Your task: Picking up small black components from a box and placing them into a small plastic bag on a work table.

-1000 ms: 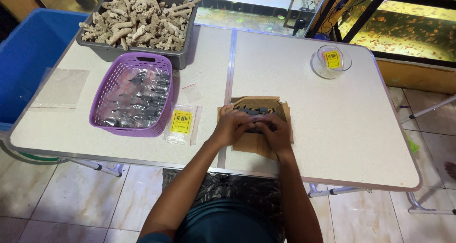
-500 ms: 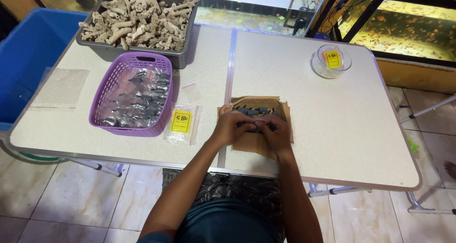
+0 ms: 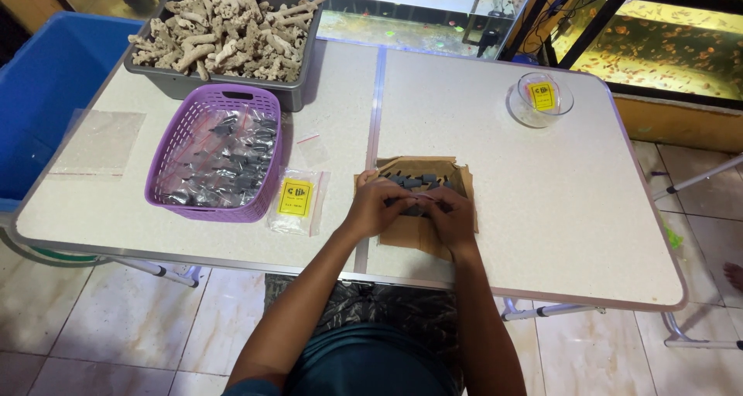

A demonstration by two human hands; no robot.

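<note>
My left hand and my right hand meet over an open brown cardboard box near the table's front edge. The box holds several small dark grey blocks. Both hands pinch something small and clear between their fingertips just above the box; it is too small to make out. A small clear packet with a yellow label lies flat on the table just left of my left hand.
A purple basket of bagged dark pieces stands at the left. Behind it is a grey tub of pale coral-like pieces. A clear round bowl with a yellow label stands far right. Loose clear bags lie at the left edge beside a blue bin.
</note>
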